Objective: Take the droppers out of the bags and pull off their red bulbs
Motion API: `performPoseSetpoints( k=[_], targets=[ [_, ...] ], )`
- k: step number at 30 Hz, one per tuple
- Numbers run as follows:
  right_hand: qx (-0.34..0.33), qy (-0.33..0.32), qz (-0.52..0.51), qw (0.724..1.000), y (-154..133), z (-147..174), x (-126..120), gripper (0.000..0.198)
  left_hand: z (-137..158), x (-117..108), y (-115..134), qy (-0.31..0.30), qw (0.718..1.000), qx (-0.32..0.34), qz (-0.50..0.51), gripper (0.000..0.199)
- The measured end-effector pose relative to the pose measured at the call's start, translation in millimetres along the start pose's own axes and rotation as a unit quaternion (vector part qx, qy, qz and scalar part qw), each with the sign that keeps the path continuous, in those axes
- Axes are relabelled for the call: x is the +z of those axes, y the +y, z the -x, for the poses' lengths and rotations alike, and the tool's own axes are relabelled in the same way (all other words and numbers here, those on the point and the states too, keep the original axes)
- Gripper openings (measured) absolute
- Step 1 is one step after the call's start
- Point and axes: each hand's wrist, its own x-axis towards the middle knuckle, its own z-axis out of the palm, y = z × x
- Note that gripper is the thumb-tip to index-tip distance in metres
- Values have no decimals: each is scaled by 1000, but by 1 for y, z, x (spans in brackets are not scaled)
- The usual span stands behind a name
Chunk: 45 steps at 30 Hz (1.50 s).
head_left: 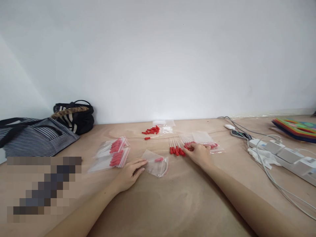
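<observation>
My left hand [132,174] lies with its fingers stretched out onto the near left edge of a clear zip bag [155,169], thumb apart from the fingers. Inside that bag is a red dropper [159,159]. My right hand [200,154] bends over a row of droppers with red rubber bulbs [175,151] and thin pale tubes. Its thumb and fingertips close at the bulb of the rightmost dropper. Partly behind this hand lies another zip bag [214,148] with red bulbs in it.
Two filled zip bags [119,158] lie left. Loose red bulbs [151,130] and clear tubes [166,129] are near the wall. A striped bag [39,136] and black bag [82,120] stand left. A power strip [288,156], cables and colourful sheets [296,129] occupy the right.
</observation>
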Motion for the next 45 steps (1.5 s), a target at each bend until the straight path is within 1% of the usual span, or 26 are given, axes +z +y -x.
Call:
performPoseSetpoints(
  k=[2,4,6,8,9,11,14,19,22,25,29,33,36,38,41,43,45],
  targets=[
    [-13,15,12,1000,-3,2,-3,29,0,0,0,-2,1000,1,0,35],
    [-61,22,-8,998,-9,6,-6,25,-1,0,0,-4,1000,2,1,35],
    [-148,-19,-45,988,-18,12,-8,20,-1,0,0,-3,1000,1,2,35],
    [-234,-91,-70,965,-30,20,-6,18,-1,0,1,-2,1000,-4,3,35],
    [-260,-118,-68,956,-36,24,-4,16,-1,-1,1,-1,1000,-5,5,35],
    [-279,-151,-35,948,-49,29,3,15,-1,-1,2,-2,1000,-6,9,35],
    [-279,-169,19,945,-62,32,12,17,-2,-2,3,-5,1000,-5,15,34],
    [-265,-161,88,947,-75,29,21,20,-2,-6,7,-12,1000,-10,26,33],
    [-263,-166,109,944,-80,26,24,20,-2,-7,9,-15,999,-13,33,33],
    [-238,-172,103,950,-82,22,26,19,-1,-6,8,-11,999,-16,40,33],
    [-211,-202,61,954,-80,19,28,16,-1,-4,6,-1,999,-8,42,31],
    [-223,-209,60,950,-80,19,27,8,-1,-4,5,-5,999,-6,38,32],
    [-242,-192,55,950,-80,23,21,9,-2,-3,5,-2,999,-7,34,31],
    [-262,-177,30,948,-76,26,14,10,-2,-3,5,-3,999,-10,31,32],
    [-273,-157,-54,948,-58,27,-3,5,1,-3,6,-4,999,-14,32,33],
    [-241,-140,-129,952,-39,24,-15,8,2,-5,8,-2,999,-19,38,32],
    [-184,-112,-207,954,-18,18,-25,15,-1,-10,10,1,999,-29,46,33]
  ],
)
